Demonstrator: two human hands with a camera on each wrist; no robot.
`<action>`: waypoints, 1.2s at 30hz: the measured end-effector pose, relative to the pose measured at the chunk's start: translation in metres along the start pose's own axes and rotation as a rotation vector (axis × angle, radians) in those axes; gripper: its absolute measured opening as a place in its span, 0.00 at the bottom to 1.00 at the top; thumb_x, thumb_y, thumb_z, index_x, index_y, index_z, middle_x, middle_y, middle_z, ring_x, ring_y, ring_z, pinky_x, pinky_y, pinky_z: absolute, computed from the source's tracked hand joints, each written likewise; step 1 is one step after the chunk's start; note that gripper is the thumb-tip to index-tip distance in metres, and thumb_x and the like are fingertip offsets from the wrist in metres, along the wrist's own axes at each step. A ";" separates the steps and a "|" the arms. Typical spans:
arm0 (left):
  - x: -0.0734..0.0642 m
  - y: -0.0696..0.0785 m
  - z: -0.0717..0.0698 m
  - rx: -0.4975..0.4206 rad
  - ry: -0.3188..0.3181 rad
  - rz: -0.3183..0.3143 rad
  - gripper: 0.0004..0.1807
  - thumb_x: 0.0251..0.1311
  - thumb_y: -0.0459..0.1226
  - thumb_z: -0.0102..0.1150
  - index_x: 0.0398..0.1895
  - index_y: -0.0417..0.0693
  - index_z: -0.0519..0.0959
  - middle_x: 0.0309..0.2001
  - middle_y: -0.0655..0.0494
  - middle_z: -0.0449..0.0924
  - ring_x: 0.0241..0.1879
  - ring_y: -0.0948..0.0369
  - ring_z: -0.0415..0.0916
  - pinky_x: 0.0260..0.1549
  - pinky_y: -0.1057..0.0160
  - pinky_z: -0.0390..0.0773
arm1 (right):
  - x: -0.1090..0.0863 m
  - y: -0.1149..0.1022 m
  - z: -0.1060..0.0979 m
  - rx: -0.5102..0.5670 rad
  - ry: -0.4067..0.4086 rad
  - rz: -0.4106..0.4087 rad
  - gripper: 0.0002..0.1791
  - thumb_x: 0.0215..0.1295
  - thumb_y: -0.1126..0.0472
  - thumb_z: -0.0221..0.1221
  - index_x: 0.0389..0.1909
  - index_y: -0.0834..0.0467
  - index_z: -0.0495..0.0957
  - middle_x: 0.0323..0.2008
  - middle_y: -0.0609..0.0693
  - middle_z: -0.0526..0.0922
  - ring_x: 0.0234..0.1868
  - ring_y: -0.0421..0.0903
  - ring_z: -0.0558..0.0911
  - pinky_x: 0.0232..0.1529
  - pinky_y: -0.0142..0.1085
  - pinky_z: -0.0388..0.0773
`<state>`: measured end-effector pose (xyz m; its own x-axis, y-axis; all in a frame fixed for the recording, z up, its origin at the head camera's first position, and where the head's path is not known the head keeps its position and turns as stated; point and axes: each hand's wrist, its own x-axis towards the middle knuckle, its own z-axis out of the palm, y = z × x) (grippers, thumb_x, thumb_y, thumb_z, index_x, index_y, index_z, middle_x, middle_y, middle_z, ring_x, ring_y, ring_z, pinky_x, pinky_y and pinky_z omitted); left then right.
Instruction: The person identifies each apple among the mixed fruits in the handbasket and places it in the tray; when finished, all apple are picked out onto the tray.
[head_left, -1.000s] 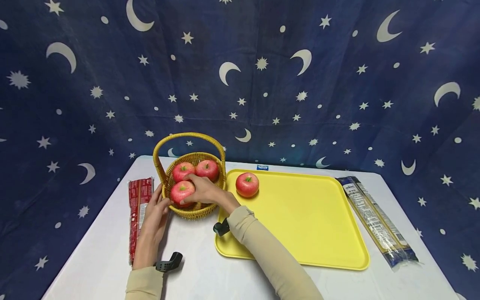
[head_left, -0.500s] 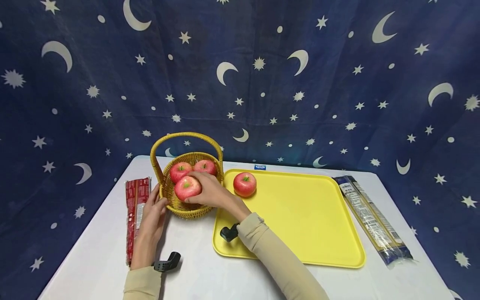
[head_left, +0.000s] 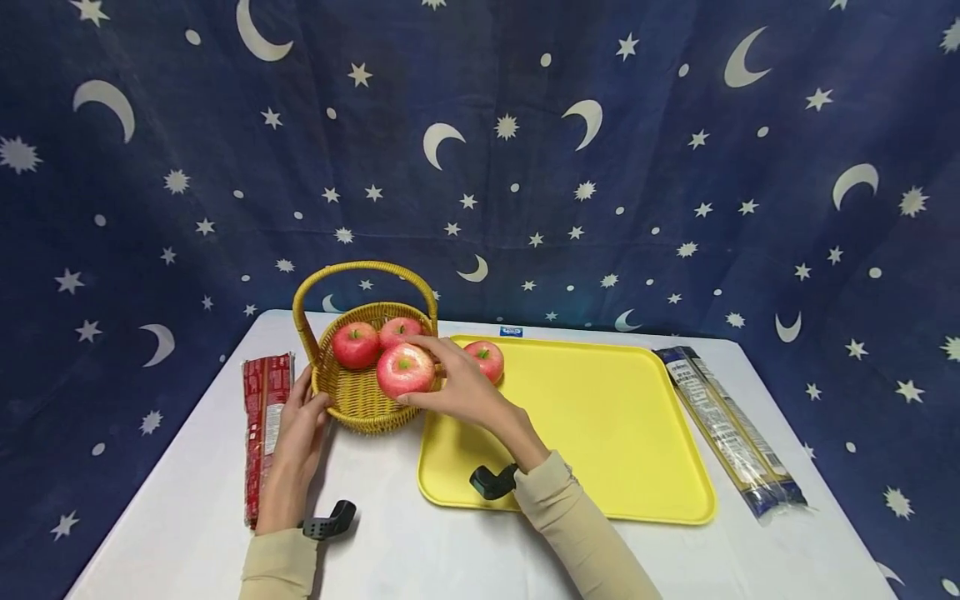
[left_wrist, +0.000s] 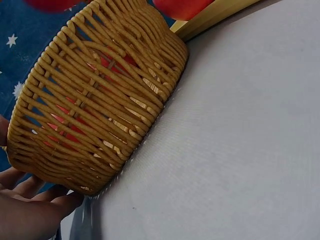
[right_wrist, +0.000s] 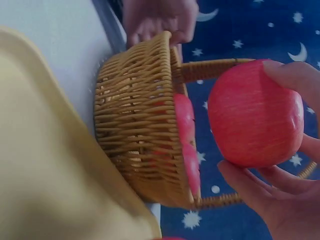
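A red apple is held in my right hand, raised above the right side of the yellow wicker basket. In the right wrist view, thumb and fingers curl round this apple, clear of the rim. My left hand grips the basket's left side near the rim; in the left wrist view its fingers lie against the woven wall. Inside the basket sit two more red apples, one at the left and one at the back. Another apple rests on the yellow tray, partly hidden behind my right hand.
The basket's tall arched handle stands upright. A red plastic package lies left of my left forearm, and a blue and clear package lies right of the tray. A star-patterned cloth hangs behind the white table.
My right hand has lifted the front apple out from among the others and moved it right, towards the tray. My left hand stays at the basket's side.
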<state>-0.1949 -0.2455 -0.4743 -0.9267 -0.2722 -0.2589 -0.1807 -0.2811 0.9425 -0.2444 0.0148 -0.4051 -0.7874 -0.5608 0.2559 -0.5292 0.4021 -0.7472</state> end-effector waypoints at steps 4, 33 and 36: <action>-0.002 -0.001 -0.001 0.003 0.003 0.014 0.44 0.72 0.27 0.41 0.85 0.64 0.41 0.85 0.63 0.37 0.79 0.61 0.49 0.76 0.63 0.57 | -0.014 0.003 -0.008 0.067 0.029 0.008 0.43 0.54 0.52 0.77 0.71 0.49 0.70 0.61 0.46 0.77 0.59 0.43 0.78 0.59 0.35 0.80; -0.020 -0.009 0.005 0.031 -0.032 0.102 0.43 0.74 0.27 0.40 0.85 0.57 0.37 0.85 0.58 0.33 0.82 0.60 0.42 0.77 0.63 0.54 | -0.073 0.081 -0.089 0.012 0.166 0.274 0.44 0.53 0.49 0.77 0.71 0.47 0.71 0.63 0.52 0.79 0.55 0.55 0.83 0.54 0.48 0.84; -0.020 -0.008 0.004 0.024 -0.035 0.101 0.42 0.75 0.28 0.41 0.85 0.58 0.38 0.85 0.59 0.35 0.81 0.60 0.45 0.77 0.62 0.54 | -0.077 0.091 -0.093 0.020 0.167 0.313 0.43 0.54 0.49 0.77 0.71 0.47 0.71 0.63 0.53 0.78 0.54 0.56 0.82 0.54 0.48 0.84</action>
<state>-0.1763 -0.2341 -0.4759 -0.9513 -0.2659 -0.1557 -0.0937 -0.2317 0.9683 -0.2618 0.1620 -0.4356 -0.9521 -0.2862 0.1079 -0.2491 0.5209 -0.8164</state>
